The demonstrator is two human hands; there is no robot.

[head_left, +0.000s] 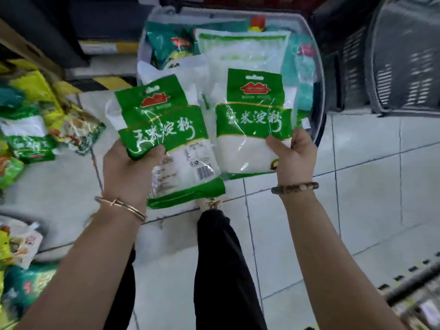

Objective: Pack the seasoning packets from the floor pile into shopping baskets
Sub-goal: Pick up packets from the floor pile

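left hand (128,167): grips starch packet stack (166,129).
right hand (294,158): grips single starch packet (252,129), long axis pointing away.
shopping basket (320,91): just ahead, nearer right hand.

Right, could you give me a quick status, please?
Left hand grips green packets. Right hand grips another packet. Basket ahead, part full. Nothing blocking.

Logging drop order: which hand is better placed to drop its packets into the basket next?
Probably right hand: its packet is centred on the basket; the stack in the left hand straddles its left rim.
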